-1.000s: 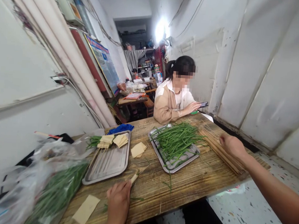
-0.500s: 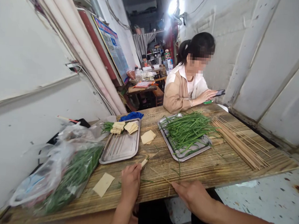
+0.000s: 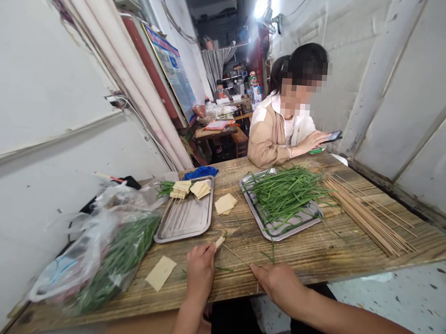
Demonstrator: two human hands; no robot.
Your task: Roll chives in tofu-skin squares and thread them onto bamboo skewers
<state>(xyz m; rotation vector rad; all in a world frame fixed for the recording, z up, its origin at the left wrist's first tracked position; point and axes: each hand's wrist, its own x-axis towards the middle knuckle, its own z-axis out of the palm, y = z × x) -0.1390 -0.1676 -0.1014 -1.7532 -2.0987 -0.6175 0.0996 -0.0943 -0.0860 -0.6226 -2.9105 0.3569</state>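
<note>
My left hand (image 3: pixel 200 267) is closed on a small pale tofu-sheet roll (image 3: pixel 220 241) at the table's near middle. A thin wooden skewer (image 3: pixel 235 254) is pinched in my right hand (image 3: pixel 278 285); its far tip reaches the roll, and I cannot tell whether it has gone in. Left of my left hand lies a single tofu sheet (image 3: pixel 161 273). More tofu sheets (image 3: pixel 225 204) are stacked between the two trays. The left metal tray (image 3: pixel 192 226) holds finished-looking rolls on skewers (image 3: pixel 179 190) and further sheets. Long green chives (image 3: pixel 286 192) heap on the right metal tray (image 3: pixel 275 236).
A bundle of skewers (image 3: pixel 368 215) lies along the table's right side. Plastic bags with greens (image 3: pixel 119 259) cover the left end. A blue cloth (image 3: pixel 200 173) sits behind the left tray. Across the table a person (image 3: pixel 273 130) holds a phone (image 3: pixel 334 136).
My right hand has moved left and slightly up, bringing the skewer's tip to the roll. My left hand keeps its grip. The whole view has shifted a little.
</note>
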